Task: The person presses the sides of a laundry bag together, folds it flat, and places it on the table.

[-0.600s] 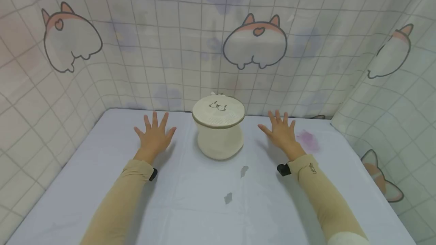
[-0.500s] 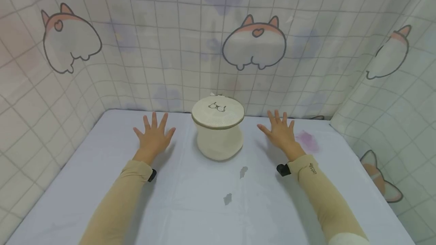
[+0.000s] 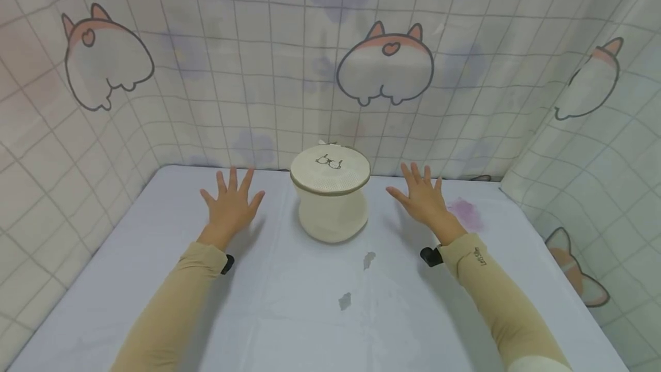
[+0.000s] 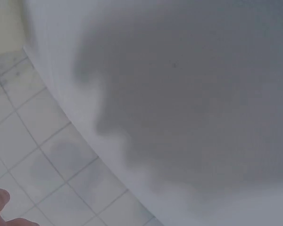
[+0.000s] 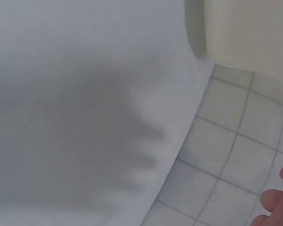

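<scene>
- A cream mesh laundry pouch [image 3: 330, 194] is stood upright near the far middle of the table [image 3: 289, 314], close to the curtain behind it; its round lid, marked with a small bra outline, is turned upward, so the drawing can be read from above.
- The left hand [image 3: 230, 206] is held palm down to the left of the pouch, apart from it, with the fingers [image 3: 232, 179] straight and fanned out; nothing is held.
- The right hand [image 3: 422, 200] is held likewise to the right of the pouch, fingers spread and pointing away from the person, with a clear gap left to the pouch wall.
- The pouch is thus flanked evenly by both hands, a placing that is judged to suit a two-sided hold on a soft, easily squashed cylinder.
- Whether the palms rest on the table or hover just above it cannot be told; soft hand shadows are cast on the cloth in both wrist views.
- In the right wrist view an edge of the pouch [image 5: 245, 33] is seen at the top, and a fingertip at the lower right corner.
- The table is covered by a pale sheet bearing two small grey marks [image 3: 356, 280] and a faint pink stain [image 3: 467, 211]; it is enclosed by a checked curtain [image 3: 289, 73] printed with cartoon animals.
</scene>
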The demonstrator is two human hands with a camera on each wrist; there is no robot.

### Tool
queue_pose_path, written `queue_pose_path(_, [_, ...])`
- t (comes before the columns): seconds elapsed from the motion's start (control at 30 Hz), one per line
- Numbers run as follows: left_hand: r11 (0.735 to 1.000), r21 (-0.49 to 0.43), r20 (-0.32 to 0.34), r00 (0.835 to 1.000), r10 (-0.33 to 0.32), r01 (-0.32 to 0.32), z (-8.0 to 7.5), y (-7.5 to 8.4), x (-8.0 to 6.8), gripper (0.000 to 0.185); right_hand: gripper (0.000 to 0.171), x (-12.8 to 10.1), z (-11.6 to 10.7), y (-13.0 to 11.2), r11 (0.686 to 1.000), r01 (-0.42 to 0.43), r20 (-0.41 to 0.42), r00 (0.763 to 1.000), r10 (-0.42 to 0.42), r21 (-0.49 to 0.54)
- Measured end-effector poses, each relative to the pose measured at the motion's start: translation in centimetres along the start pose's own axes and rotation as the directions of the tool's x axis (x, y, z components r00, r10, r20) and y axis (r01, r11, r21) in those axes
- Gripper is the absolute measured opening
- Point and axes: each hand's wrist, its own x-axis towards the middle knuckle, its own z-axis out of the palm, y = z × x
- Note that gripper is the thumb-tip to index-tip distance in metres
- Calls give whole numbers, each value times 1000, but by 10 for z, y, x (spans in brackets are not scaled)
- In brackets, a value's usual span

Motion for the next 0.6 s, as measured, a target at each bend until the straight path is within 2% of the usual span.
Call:
queue_pose_path(0.33, [999, -11, -24, 999, 31, -31, -10, 4, -2, 74, 86, -5, -9, -10, 1000, 20, 25, 999, -20, 8])
queue_pose_path(0.6, [998, -33, -52, 997, 51, -53, -15, 9, -4, 71, 83, -6, -13, -15, 999, 34, 11, 999, -35, 11])
